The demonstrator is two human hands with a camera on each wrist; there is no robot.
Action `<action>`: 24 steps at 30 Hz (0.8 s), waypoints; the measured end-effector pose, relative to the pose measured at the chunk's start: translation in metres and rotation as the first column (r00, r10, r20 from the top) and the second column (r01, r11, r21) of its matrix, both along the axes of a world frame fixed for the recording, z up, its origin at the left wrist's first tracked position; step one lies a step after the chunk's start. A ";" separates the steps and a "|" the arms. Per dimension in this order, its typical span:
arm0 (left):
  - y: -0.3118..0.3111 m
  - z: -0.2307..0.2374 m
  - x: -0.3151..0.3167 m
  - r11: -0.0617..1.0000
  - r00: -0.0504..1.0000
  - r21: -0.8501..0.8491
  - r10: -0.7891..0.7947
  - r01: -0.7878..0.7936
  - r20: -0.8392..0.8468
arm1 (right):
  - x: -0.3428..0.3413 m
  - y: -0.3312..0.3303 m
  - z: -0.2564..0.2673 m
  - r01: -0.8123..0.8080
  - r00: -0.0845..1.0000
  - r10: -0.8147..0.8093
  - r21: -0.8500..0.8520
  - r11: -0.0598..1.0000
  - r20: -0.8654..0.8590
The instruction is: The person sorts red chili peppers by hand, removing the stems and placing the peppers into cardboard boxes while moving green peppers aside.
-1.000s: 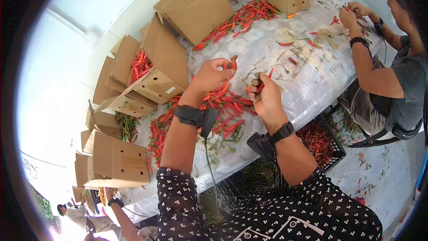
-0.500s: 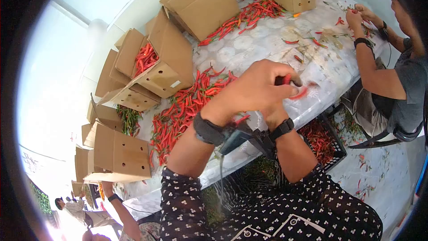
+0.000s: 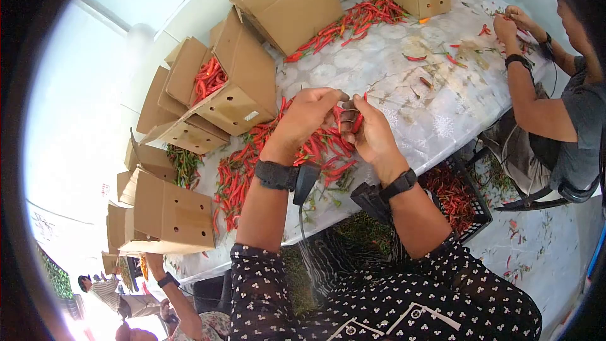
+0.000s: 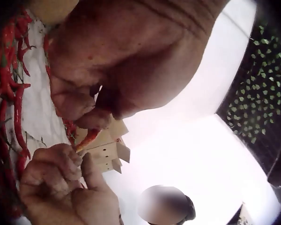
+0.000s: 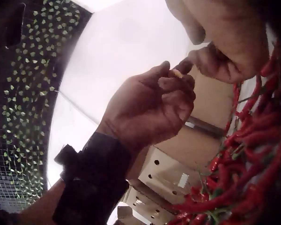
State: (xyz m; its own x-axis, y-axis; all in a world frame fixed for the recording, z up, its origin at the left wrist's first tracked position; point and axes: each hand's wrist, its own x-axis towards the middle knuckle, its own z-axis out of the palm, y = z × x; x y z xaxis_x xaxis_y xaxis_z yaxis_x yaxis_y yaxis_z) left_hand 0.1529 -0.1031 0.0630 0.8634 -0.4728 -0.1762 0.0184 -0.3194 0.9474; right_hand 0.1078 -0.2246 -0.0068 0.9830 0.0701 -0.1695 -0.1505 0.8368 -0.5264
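In the head view my left hand (image 3: pixel 306 117) and right hand (image 3: pixel 375 132) meet over the table, fingertips close together. A red chili pepper (image 3: pixel 338 117) is pinched by my left hand; in the left wrist view that chili pepper (image 4: pixel 88 139) points from the left fingers down toward the right hand (image 4: pixel 68 187). My right hand holds another red chili pepper (image 3: pixel 359 121) within its curled fingers. Dark stains mark the fingertips. Below the hands spreads a loose pile of red chili peppers (image 3: pixel 252 164), some with green stems.
Cardboard boxes (image 3: pixel 173 215) line the far side, one filled with red chilies (image 3: pixel 209 81). A black crate (image 3: pixel 483 218) of chilies stands below the table's edge. Another person (image 3: pixel 543 107) works at the right, and an arm (image 3: pixel 180 303) reaches in at the lower left.
My left hand swung right across my right hand, a blurred red chili at its fingertips, then came back left beside it. It now pinches a chili close to the right fingers.
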 end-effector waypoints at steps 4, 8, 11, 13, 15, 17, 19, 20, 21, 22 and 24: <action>-0.012 0.013 -0.006 0.985 0.989 0.173 -0.030 0.005 0.143 | -0.002 -0.001 0.003 -0.046 0.997 0.046 -0.009 0.999 0.062; -0.009 0.002 0.005 0.988 0.978 0.137 0.048 -0.077 0.202 | 0.001 0.000 -0.002 0.026 1.000 -0.026 -0.014 1.000 -0.010; -0.006 -0.004 0.007 0.996 0.978 -0.043 0.088 -0.081 0.190 | 0.002 -0.002 -0.004 0.051 0.997 -0.049 0.035 0.998 -0.055; -0.005 -0.006 0.008 0.995 0.979 -0.076 0.084 -0.071 0.183 | 0.004 -0.002 -0.006 0.059 0.996 -0.055 0.060 0.996 -0.072; -0.004 -0.003 0.006 0.992 0.980 -0.108 0.084 -0.065 0.179 | 0.006 -0.001 -0.009 0.064 0.995 -0.056 0.086 0.994 -0.087; -0.003 0.006 0.001 0.995 0.968 -0.048 0.091 -0.082 0.234 | 0.007 0.001 -0.012 0.052 0.997 -0.045 0.120 0.991 -0.064; -0.002 0.029 -0.013 0.985 0.916 -0.017 0.166 -0.171 0.364 | 0.006 0.001 -0.011 0.051 0.996 -0.042 0.127 0.991 -0.075; 0.000 0.038 -0.017 0.966 0.846 0.003 0.224 -0.257 0.485 | 0.006 0.002 -0.010 0.057 0.995 -0.045 0.133 0.990 -0.090; 0.006 0.044 -0.016 0.955 0.792 -0.075 0.282 -0.288 0.542 | 0.006 0.002 -0.011 0.050 0.995 -0.039 0.134 0.990 -0.087; 0.015 0.053 -0.015 0.938 0.732 -0.155 0.340 -0.311 0.591 | 0.006 0.002 -0.011 0.059 0.994 -0.046 0.133 0.989 -0.099; 0.034 0.076 -0.016 0.867 0.477 -0.230 0.444 -0.442 0.758 | 0.006 0.002 -0.014 0.064 0.993 -0.050 0.129 0.990 -0.109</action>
State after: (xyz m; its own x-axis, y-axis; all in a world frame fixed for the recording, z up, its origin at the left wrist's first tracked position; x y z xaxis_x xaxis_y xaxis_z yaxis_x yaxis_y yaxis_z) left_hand 0.1368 -0.0687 0.1387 0.7544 0.0137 0.6562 -0.5698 -0.4827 0.6651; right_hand 0.1141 -0.2231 -0.0203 0.9633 0.0428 -0.2651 -0.1489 0.9068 -0.3945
